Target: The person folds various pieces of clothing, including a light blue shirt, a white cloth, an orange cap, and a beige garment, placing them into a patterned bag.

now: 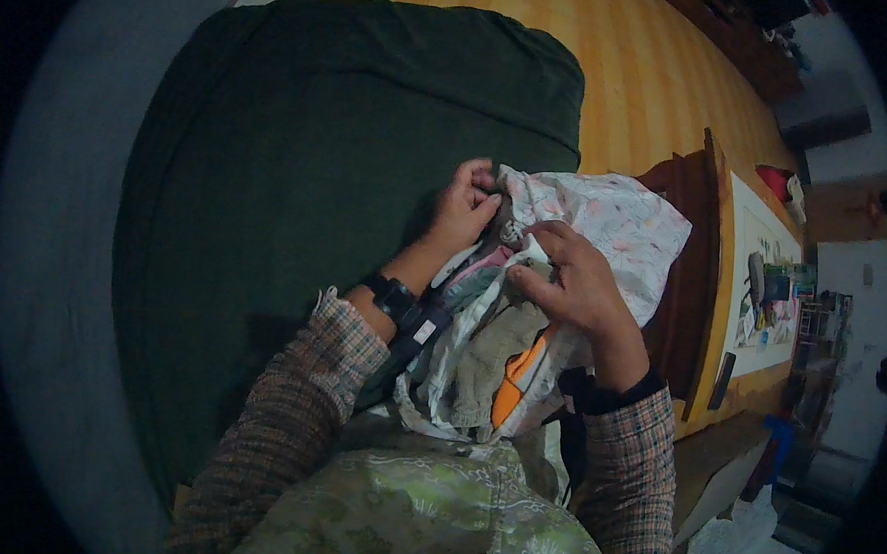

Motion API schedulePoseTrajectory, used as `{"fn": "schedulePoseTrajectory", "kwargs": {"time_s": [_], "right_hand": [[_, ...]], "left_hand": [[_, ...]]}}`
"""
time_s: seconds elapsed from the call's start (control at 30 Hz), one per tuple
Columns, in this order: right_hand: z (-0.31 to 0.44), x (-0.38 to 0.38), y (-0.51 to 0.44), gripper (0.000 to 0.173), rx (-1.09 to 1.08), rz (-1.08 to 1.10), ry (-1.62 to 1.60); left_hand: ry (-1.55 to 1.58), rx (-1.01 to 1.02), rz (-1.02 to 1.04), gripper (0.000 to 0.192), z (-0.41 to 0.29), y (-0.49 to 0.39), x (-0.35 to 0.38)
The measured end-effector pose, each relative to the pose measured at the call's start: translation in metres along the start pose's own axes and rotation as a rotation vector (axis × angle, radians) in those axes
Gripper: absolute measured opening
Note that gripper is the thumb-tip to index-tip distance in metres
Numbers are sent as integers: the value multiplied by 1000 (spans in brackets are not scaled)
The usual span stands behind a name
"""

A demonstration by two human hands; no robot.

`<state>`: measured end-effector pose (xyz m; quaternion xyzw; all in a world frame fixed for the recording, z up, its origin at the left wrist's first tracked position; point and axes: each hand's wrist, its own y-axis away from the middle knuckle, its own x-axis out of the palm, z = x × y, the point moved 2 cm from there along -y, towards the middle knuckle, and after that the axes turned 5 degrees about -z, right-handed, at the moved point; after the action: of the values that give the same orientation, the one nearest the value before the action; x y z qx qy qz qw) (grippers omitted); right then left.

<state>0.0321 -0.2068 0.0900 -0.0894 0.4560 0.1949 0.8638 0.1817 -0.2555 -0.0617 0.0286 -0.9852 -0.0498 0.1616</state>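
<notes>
A white cloth bag (623, 233) with a pink floral print lies in front of me, its mouth turned towards my body. Folded fabric shows in the opening: a grey-beige ribbed piece (488, 361), an orange piece (508, 402) and a pink piece (481, 267). At the bag's far rim, my left hand (465, 207) pinches the edge between thumb and fingers. My right hand (573, 279) reaches over the near side of the mouth, with a white cloth edge (535, 250) between its thumb and fingertips. What its fingers touch underneath is hidden.
A dark green padded surface (307, 160) spreads under and left of the bag. On the right stands a wooden table (709, 303) with a picture-printed top and a dark phone-like object (722, 380). Wooden floor (645, 85) lies beyond; white plastic sheeting (736, 542) is at lower right.
</notes>
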Motion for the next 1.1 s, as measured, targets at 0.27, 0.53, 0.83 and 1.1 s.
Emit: {"fn": "schedulePoseTrajectory", "kwargs": {"time_s": [0.27,0.53,0.83,1.1], "right_hand": [[2,1,34,60,8,-169,-174],[-83,55,184,77,865,-668,-577],[-26,106,184,113,599,-239,-874],[-13,107,168,114,359,-175,-1120]], "left_hand": [[140,-378,-162,9,36,-36,-16],[102,-485,-283,30,61,-11,-49],[584,-635,388,47,33,62,-25],[429,-735,358,38,-5,135,-28]]}}
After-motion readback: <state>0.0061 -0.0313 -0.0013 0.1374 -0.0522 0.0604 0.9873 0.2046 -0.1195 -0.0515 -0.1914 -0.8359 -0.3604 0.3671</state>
